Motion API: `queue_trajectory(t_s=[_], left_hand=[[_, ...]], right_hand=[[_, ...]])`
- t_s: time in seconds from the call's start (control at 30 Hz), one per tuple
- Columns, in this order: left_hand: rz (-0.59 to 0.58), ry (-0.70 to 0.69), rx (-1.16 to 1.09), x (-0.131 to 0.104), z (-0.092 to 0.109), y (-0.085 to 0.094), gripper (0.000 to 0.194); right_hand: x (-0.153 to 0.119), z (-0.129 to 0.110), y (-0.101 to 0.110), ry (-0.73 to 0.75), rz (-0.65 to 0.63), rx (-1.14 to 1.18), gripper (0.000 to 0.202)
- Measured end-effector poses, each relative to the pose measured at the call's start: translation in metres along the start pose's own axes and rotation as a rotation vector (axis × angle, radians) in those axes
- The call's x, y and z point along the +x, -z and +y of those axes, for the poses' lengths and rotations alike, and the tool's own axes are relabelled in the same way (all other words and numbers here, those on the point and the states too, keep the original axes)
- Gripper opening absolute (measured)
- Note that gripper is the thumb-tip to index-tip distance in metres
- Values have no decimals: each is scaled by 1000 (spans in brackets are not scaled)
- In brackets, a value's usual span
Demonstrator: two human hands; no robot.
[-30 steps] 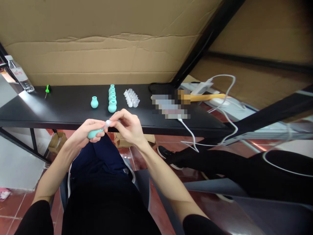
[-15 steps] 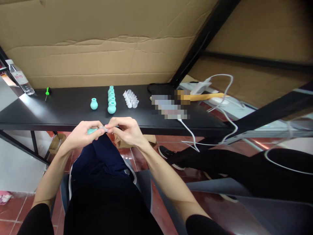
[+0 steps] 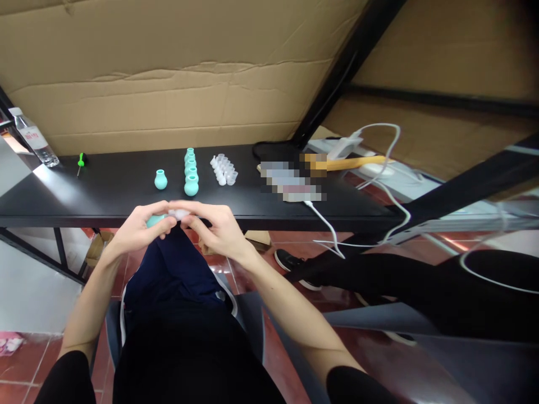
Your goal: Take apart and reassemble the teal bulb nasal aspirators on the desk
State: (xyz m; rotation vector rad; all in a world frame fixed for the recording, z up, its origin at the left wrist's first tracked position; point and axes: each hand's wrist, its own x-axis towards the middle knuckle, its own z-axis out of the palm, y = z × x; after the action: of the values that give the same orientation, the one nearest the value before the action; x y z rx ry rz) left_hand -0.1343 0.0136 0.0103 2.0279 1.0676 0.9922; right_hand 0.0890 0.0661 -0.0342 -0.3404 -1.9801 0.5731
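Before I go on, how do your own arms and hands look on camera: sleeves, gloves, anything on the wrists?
Both arms wear plain black sleeves that end near the elbows; the forearms below are bare. The left hand and right hand have no gloves. I see no watch or band at either wrist, and no markings on the left sleeve or right sleeve.

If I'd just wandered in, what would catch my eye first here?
Probably the row of mint-green bulbs on the black table, with a single green bulb standing to its left and a cluster of whitish plastic pieces to its right. Just in front of the table edge, the left hand holds another green bulb, while the right hand meets it at a small white piece.
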Motion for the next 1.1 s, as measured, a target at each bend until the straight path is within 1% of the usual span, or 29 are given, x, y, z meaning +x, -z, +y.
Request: queue_trajectory(t_s=[0.07,0.1,0.13,0.2,0.23,0.3,0.37,0.43,0.5,0.57,0.67,0.77,0.83,0.93,1.1], left_hand=[[42,-32,-23,0,-11,9,30],[83,-50,-22,0,-18,15,31],[135,-75,-39,0,-25,23,32],[265,-127,-78,1,-43,41,34],[350,-151,-65,2,-52,50,36],[514,-169,35,4,-70,68,38],[639,-128,147,5,-85,82,38],[716,-56,231,5,-97,91,39],[768,10,269,4,-106,96,37],[805,69,291,4,-113,98,36],[842,148,332,4,-118,100,38],[839,199,395,3,-116,101,39],[823,223,442,1,-112,101,37],[788,257,480,-3,-103,101,36],[722,304,469,-6,-92,101,38]], right_hand=[[0,-1,1,-22,88,-86,47],[0,1,3,-36,135,-125,54],[0,4,6,-50,177,-166,57],[2,17,15,-79,250,-269,53],[2,26,22,-95,282,-331,51],[3,44,35,-135,330,-462,48],[3,60,46,-173,343,-573,44],[2,70,52,-194,316,-637,38],[1,75,50,-189,261,-656,33],[1,76,43,-160,189,-651,34],[3,77,30,-124,71,-627,46],[5,76,21,-144,-9,-638,56],[6,76,20,-161,-34,-646,57],[6,74,20,-167,-37,-619,47],[5,76,21,-211,22,-571,15]])
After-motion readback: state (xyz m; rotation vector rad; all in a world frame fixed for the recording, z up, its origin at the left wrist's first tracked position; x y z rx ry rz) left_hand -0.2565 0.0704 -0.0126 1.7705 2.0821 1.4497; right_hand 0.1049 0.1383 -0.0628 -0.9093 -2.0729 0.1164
